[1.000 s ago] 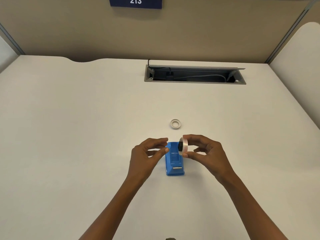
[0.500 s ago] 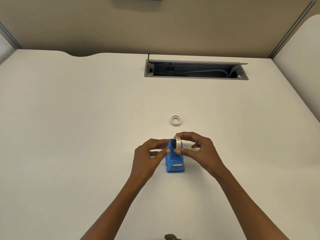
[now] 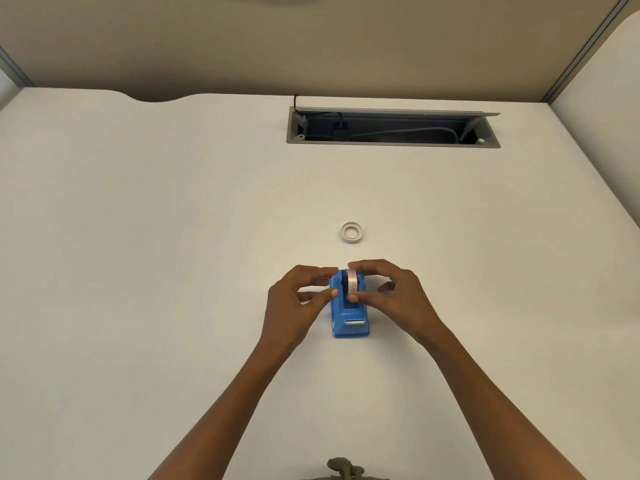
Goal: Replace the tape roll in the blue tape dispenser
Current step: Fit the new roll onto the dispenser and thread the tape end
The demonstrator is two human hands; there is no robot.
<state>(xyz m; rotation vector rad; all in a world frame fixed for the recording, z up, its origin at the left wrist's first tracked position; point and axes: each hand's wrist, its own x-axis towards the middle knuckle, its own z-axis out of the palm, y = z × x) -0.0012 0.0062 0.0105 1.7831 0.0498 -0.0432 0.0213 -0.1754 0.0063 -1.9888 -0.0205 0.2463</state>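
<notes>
Blue tape dispenser (image 3: 349,318): on white desk (image 3: 138,271) | Tape roll (image 3: 352,285): upright in dispenser cradle, pinched by right hand (image 3: 391,296) thumb and forefinger | Left hand (image 3: 298,299): fingertips pressed to dispenser's left side | Empty core ring (image 3: 352,232): flat, just beyond
</notes>
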